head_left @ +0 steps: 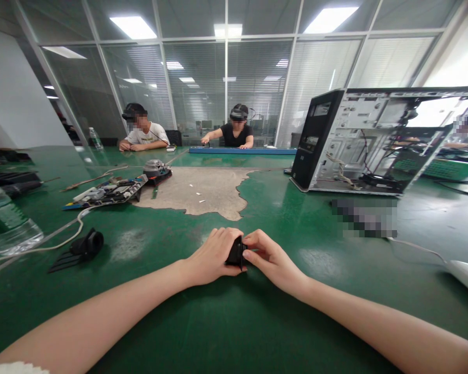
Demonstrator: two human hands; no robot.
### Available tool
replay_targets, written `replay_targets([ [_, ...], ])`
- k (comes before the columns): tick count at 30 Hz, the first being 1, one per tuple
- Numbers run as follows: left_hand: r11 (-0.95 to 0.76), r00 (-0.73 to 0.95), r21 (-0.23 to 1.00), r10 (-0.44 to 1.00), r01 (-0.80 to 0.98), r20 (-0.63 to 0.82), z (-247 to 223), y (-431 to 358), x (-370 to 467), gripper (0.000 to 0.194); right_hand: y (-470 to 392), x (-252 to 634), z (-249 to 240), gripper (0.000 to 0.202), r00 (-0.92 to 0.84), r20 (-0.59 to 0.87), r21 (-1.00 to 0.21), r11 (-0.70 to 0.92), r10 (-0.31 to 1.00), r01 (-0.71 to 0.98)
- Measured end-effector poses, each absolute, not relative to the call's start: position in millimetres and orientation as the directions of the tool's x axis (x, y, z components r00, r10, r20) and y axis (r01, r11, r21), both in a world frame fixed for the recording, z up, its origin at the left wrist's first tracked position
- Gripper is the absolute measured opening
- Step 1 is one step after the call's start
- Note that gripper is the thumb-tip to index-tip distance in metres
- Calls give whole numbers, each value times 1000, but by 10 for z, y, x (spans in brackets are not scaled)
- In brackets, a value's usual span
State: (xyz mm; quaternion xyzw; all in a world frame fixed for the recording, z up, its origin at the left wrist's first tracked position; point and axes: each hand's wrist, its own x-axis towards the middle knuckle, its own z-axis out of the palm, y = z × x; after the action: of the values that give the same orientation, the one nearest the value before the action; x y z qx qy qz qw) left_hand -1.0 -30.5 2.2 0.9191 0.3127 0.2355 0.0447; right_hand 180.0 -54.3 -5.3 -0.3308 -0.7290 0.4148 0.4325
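Between my two hands, just above the green table [159, 322], is a small black plastic part [235, 253] with a raised rim on its right side. My left hand [214, 257] is wrapped round it from the left, fingers over the top and thumb below. From the right, my right hand [271, 259] pinches the rim with thumb and fingertips. Much of the part is hidden by my fingers, so its exact kind cannot be made out. Left of my hands lies another black part [88, 245] with a round ring and a slatted flat piece.
An open computer case [322, 140] stands at the right. Left are a circuit board [109, 192], a heatsink fan [156, 170], a cable [78, 228] and a water bottle [8, 221]. Two people [150, 134] sit across the table, near a blue bar [242, 151].
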Motion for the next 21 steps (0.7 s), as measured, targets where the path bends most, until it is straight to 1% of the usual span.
replay_targets([
  [4,-803,697,228,593,551,404,33,-306,-12,57,-534,1780,-18,21,-383,245,-944,309,891,114],
  [6,-804,696,232,591,547,409,34,-304,-14,55,-536,1779,-1,23,-381,222,-950,286,898,122],
  [10,-806,695,239,589,541,413,30,-299,-16,56,-545,1802,-15,19,-435,219,-949,295,873,115],
  [14,-805,694,236,591,545,411,29,-303,-16,55,-550,1826,-54,22,-452,303,-908,398,839,129],
  [16,-804,693,238,592,545,412,30,-306,-16,54,-548,1827,-57,18,-434,332,-890,431,837,150],
  [18,-802,690,245,594,544,413,31,-308,-14,55,-547,1820,-45,14,-417,318,-895,415,852,164],
  [21,-798,688,252,600,547,408,34,-307,-9,55,-550,1806,-17,18,-414,263,-924,350,871,151],
])
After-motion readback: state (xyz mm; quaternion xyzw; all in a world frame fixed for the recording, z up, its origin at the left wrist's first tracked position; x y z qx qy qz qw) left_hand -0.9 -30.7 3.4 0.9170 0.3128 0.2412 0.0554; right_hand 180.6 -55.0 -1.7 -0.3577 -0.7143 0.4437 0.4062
